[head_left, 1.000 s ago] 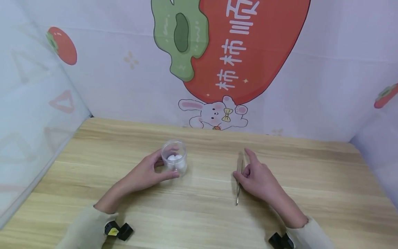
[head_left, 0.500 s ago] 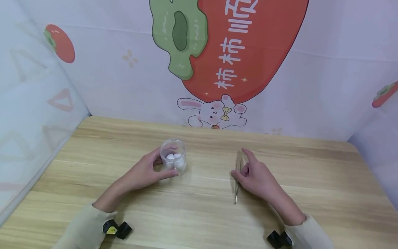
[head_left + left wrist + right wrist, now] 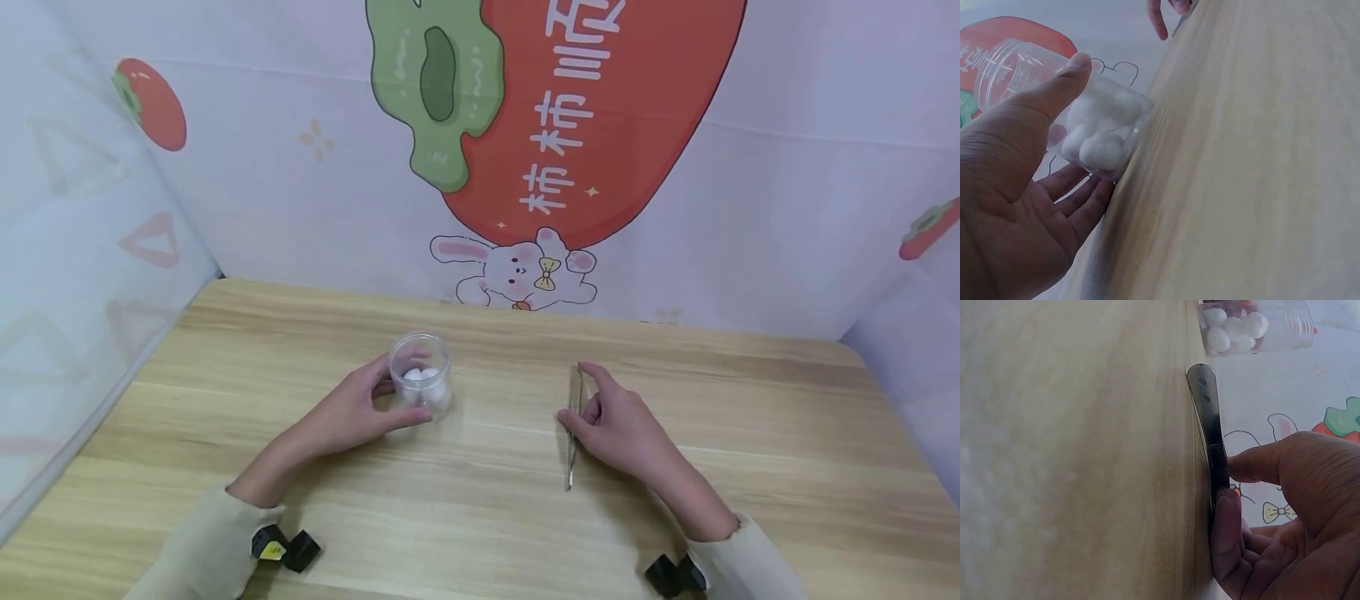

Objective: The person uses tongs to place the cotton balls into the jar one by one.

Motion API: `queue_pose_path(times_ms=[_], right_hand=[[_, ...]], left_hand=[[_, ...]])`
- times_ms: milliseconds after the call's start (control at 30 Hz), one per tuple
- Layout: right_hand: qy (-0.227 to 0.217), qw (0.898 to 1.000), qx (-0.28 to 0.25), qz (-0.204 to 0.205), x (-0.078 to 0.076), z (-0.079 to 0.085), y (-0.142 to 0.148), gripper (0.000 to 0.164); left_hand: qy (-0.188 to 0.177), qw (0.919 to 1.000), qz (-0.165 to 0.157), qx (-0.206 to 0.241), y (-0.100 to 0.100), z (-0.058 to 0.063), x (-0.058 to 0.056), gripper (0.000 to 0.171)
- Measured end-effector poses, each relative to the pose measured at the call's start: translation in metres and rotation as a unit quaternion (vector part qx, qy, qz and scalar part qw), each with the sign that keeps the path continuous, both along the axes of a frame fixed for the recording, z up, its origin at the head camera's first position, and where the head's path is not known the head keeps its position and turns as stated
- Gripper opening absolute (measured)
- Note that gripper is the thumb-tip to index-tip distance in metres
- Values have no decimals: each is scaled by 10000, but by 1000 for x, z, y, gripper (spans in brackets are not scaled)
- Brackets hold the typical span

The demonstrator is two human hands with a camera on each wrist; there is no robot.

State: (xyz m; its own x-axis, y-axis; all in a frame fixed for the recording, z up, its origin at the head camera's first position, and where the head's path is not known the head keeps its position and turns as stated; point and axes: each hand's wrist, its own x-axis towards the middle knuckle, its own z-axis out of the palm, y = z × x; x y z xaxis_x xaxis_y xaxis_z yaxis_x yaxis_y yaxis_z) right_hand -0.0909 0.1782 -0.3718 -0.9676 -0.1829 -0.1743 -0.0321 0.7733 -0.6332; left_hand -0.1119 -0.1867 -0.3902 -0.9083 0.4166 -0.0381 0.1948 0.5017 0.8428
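My left hand [image 3: 360, 414] grips a clear plastic jar [image 3: 420, 342] with thumb and fingers on either side of its body. White cotton balls [image 3: 1102, 150] fill the lower part of the jar, and its top is uncovered. The jar's base is right at the tabletop. To the right, a pair of metal tweezers [image 3: 572, 454] lies lengthwise, pointing away from me. My right hand [image 3: 618, 433] pinches it, thumb [image 3: 1257, 464] on one side and curled fingers on the other. In the head view the index fingertip reaches the tweezers' far end.
Both hands work over a light wood-grain table [image 3: 480, 525]. A white backdrop cloth [image 3: 262, 208] with a big printed persimmon and a rabbit hangs along its far edge, and more cloth closes the left and right sides.
My right index finger has moved slightly left, from beside the tweezers' far end onto it. The left hand and the jar stay in place.
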Motion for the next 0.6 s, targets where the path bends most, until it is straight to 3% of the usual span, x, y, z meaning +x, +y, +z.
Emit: queue_pose_path(times_ms=[600], right_hand=[[39, 10000, -11, 40, 2, 0, 0, 64]], left_hand=[[-28, 10000, 35, -20, 0, 0, 0, 76]])
